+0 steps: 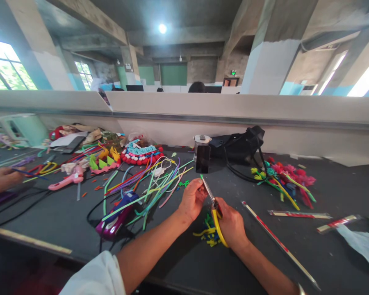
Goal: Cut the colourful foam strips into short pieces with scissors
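My right hand [232, 224] is closed round yellow-handled scissors [219, 229], whose blades point up and away toward my other hand. The fingertips of my left hand [191, 200] pinch a short green pipe cleaner [201, 176], mostly hidden by the fingers, right beside the blade tips. Below the scissors lies a small heap of cut yellow, green and blue pipe cleaner pieces [211, 234], partly covered by the handle. Loose green clippings [183, 184] lie left of my left hand. Long pipe cleaners [153, 196] in several colours spread further left.
At far left, another person's hand [6, 180] holds a dark blue strip. A pink glue gun [70, 178] and purple device [115, 223] lie leftward. A phone [202, 159] stands before a black bag [242, 145]. Fuzzy flowers [289, 176] and wrapped sticks [279, 241] are rightward.
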The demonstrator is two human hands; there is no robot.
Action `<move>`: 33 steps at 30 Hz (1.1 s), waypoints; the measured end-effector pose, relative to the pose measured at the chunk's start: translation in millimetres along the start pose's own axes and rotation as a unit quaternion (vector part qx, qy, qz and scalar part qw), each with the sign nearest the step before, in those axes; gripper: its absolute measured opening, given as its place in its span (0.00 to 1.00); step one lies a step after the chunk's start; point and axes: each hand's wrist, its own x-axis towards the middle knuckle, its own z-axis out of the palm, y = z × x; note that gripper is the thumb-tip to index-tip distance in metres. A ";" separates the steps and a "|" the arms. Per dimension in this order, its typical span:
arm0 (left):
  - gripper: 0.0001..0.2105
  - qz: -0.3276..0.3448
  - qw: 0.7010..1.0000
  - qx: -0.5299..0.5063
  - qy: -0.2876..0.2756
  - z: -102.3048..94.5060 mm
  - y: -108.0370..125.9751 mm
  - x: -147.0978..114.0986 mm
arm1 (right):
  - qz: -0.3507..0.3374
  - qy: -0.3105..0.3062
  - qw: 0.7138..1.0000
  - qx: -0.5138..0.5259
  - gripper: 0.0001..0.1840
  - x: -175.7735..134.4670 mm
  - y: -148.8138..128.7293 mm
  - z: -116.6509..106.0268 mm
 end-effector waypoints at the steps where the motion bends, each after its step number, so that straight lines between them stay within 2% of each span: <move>1: 0.10 -0.001 1.000 -0.001 0.001 0.1 -0.2 -0.3 | -0.001 -0.001 1.000 -0.001 0.17 -0.7 0.1 0.3; 23: 0.09 -0.026 0.999 -0.032 0.015 -0.4 -0.1 -0.2 | -0.014 -0.005 1.000 -0.015 0.17 -0.2 -0.5 0.1; 33: 0.09 -0.036 0.998 -0.050 0.001 -0.9 -2.5 -1.1 | -0.030 0.010 0.999 -0.023 0.17 -1.5 -0.5 1.4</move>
